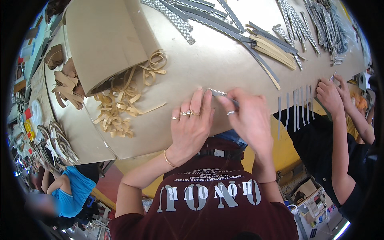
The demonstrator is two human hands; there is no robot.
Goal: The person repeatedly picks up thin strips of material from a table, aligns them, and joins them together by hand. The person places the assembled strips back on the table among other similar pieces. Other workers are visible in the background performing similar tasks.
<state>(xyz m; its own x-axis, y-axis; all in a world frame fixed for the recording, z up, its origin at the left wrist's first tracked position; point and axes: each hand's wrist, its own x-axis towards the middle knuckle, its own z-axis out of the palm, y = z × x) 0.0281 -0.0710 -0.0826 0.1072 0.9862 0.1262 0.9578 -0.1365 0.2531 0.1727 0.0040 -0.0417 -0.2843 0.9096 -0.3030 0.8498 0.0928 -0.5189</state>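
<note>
A short silver-and-grey braided strip [217, 92] lies between my two hands at the near side of the table. My left hand [189, 124], with rings and a bracelet, presses its thumb and forefinger together at the strip's left end. My right hand [252, 118], slightly blurred, pinches the other end between thumb and fingers; part of the strip is hidden under them. Beyond my left hand lies a heap of curled tan strips [120, 106], spilling from the mouth of a large rolled brown sheet [106, 40].
Braided and grey strips [208, 20] lie at the far side, near a bundle of tan strips [276, 50]. Thin grey strips [297, 108] hang over the table edge at right, beside a co-worker's hands [330, 94]. Brown scraps [68, 86] lie at left.
</note>
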